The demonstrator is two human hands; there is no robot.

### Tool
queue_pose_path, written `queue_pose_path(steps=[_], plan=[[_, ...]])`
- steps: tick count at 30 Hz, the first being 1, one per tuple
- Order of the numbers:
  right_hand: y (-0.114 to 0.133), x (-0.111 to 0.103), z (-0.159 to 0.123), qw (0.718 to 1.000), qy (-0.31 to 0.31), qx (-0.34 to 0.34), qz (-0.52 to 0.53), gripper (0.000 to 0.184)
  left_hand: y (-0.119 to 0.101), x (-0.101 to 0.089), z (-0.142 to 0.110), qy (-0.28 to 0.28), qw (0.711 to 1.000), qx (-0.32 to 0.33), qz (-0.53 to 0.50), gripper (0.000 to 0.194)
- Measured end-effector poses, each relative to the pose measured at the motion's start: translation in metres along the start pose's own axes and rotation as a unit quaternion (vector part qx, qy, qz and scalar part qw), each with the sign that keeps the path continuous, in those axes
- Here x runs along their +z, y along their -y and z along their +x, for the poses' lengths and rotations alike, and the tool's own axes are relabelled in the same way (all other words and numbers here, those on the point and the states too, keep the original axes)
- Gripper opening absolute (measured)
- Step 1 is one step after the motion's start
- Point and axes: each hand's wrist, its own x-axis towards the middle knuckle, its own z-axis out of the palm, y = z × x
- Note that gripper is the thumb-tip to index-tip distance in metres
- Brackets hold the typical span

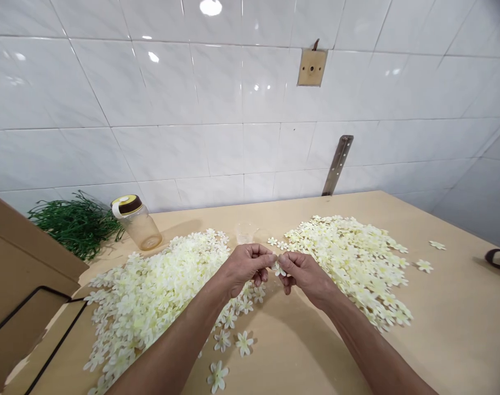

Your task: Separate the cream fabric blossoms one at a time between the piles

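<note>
Between my two hands is a small pale artificial flower [279, 269], pinched by the fingertips above the table. My left hand [250, 266] is closed on its left side, thumb against forefinger. My right hand [303, 274] pinches it from the right. Under and beyond my left forearm spreads a large heap of cream-white artificial flowers [163, 291]. Another heap of flowers [348, 263] lies past my right hand. A few loose flowers [244, 343] rest on the table near my left wrist. Just behind my hands stands a small clear plastic cup [245, 233].
A clear bottle [141, 225] with a brown and yellow lid stands at the back left, beside green artificial stems [75, 222]. A cardboard box [28, 285] leans in at left. Behind the wooden table [451, 307] is a tiled wall with a metal bracket [337, 165]. A black strap [499, 260] lies far right.
</note>
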Motion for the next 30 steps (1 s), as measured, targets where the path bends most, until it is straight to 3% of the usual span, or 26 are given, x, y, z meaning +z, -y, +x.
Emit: queue_pose_path(steps=[11,21,24,27,29,30], plan=[[0.001,-0.008,0.0,0.999,0.001,0.009,0.044,0.037,-0.021,-0.011,-0.006,-0.035,0.998,0.008,-0.044,0.035],[-0.018,0.026,0.002,0.995,-0.014,0.01,-0.093,0.047,-0.035,-0.012,-0.014,-0.054,0.998,0.017,-0.007,0.036],[-0.017,0.027,0.0,0.996,-0.023,0.006,-0.084,0.049,-0.039,-0.009,-0.018,-0.049,0.998,0.011,0.048,0.036],[-0.013,0.026,-0.002,0.997,-0.022,-0.002,-0.071,0.051,-0.043,-0.013,-0.023,-0.064,0.981,0.021,0.181,0.036],[-0.007,0.027,-0.004,0.994,0.001,-0.022,-0.108,0.049,-0.046,-0.021,-0.027,-0.097,0.937,0.042,0.332,0.033],[-0.004,0.028,-0.006,0.989,0.012,-0.04,-0.142,0.046,-0.049,-0.026,-0.029,-0.124,0.898,0.045,0.419,0.03]])
